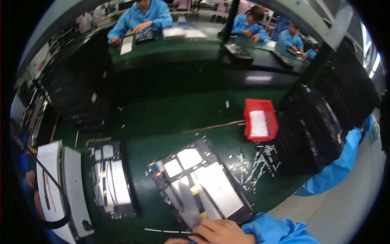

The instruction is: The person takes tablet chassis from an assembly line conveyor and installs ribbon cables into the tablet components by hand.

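Observation:
An opened tablet-like device (217, 189), with silver battery panels and shiny metal plates in a black frame, lies at an angle in front of me. At its near edge is my right hand (221, 232), in a blue sleeve, its fingers bent and pressed together; whatever they pinch is hidden. My left hand (176, 241) shows only as a sliver at the lower rim beside the right fingers, so its grip is hidden. A row of thin white strips (166, 231) lies just beyond it. A similar opened device (115, 183) rests to the left.
A red bin (274, 122) holds a white packet, with scattered strip scraps (258, 164) before it. Black stacks rise at left (77, 89) and right (313, 126). A white-grey box (75, 183) with a black cable stands left. Another person's blue sleeve (335, 175) reaches in; people work across.

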### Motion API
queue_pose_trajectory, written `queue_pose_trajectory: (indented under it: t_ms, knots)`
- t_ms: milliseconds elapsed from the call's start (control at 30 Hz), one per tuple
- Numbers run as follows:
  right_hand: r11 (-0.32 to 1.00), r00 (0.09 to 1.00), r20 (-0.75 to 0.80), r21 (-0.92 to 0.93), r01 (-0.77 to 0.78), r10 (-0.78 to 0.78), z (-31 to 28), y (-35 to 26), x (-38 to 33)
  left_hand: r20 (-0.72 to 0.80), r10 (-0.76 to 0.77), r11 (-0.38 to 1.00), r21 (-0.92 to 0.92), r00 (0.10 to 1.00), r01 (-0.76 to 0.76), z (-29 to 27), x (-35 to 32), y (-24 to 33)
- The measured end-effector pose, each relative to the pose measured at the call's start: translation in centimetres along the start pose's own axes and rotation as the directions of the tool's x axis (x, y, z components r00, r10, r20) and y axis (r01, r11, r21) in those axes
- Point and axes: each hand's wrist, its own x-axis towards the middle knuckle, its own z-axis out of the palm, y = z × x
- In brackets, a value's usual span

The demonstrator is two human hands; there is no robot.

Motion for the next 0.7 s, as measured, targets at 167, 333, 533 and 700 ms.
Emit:
queue_pose_trajectory:
  t_ms: [167,333,533,700]
  knots:
    - [0.989,0.999,0.005,0.141,0.036,-0.037,0.4,-0.4,-0.9,-0.008,-0.03,0.991,-0.134,1.0,0.029,-0.6,-0.3,0.1]
    - [0.989,0.996,-0.006,0.111,0.093,-0.093,1.1,0.1,-1.6,0.17,0.061,0.998,0.01,0.984,-0.063,-0.2,0.0,0.9]
    - [0.997,0.996,-0.075,0.046,0.058,-0.055,1.3,0.3,-2.0,0.101,-0.065,0.998,0.019,0.993,0.063,0.2,-0.9,-0.2]
    - [0.93,0.978,-0.108,0.307,0.203,-0.177,1.6,0.9,-2.4,-0.018,-0.131,0.987,-0.098,0.991,0.128,1.1,-1.0,1.1]
